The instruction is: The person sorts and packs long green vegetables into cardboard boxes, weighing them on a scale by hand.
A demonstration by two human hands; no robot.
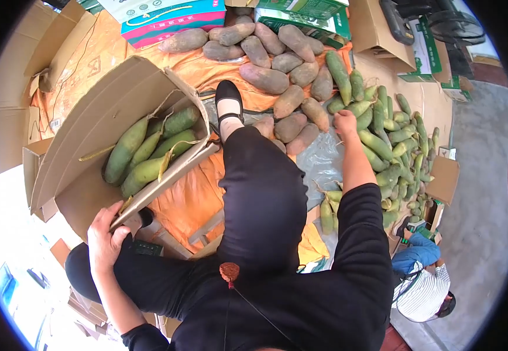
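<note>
My left hand [106,237] grips the near edge of an open cardboard box [81,169], thumb on one side and fingers on the other. Several long green radishes [128,151] lie inside that box, some with pale stalks. On the other side, my right hand [346,124] is down at the near edge of a large heap of green radishes [377,143]. Its fingers are curled in beside the radishes, and what they hold, if anything, cannot be made out. Close to this hand lie thick reddish-brown roots [292,127].
Orange sheeting [175,193] and clear plastic [321,161] cover the floor. My foot [229,105] stands between the box and the roots. Printed cartons [172,26] stand at the back. Another person [424,286] sits low at the right beside grey floor [482,175].
</note>
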